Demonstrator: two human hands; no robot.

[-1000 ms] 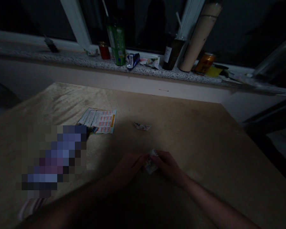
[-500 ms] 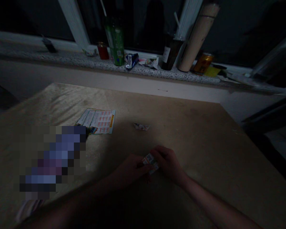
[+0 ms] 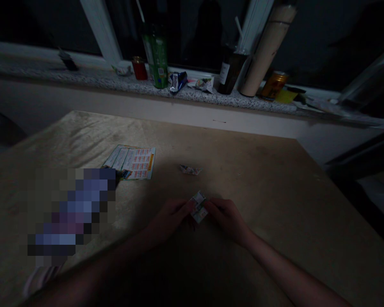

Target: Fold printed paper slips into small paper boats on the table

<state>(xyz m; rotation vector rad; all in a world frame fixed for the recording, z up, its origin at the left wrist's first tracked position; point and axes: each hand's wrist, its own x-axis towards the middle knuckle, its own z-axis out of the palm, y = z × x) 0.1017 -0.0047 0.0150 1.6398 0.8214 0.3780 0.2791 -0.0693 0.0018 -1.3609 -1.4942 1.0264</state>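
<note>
A small folded piece of printed paper [image 3: 198,206] is pinched between both hands just above the tan table [image 3: 275,187]. My left hand [image 3: 171,219] grips its left side with closed fingers. My right hand [image 3: 225,217] grips its right side, fingers also closed. A second small folded paper shape [image 3: 190,169] lies on the table a little beyond the hands. The scene is dim and fine detail of the paper is hard to make out.
A printed leaflet [image 3: 132,162] lies flat to the left, beside a blurred-out patch. The stone windowsill [image 3: 83,79] behind holds a green bottle [image 3: 155,53], a dark bottle [image 3: 230,70], a cardboard tube [image 3: 265,51], two cans and wrappers.
The folded paper has been turned and lifted slightly between the fingers; both hands shifted a little away from me. The paper shape and leaflet on the table stayed put.
</note>
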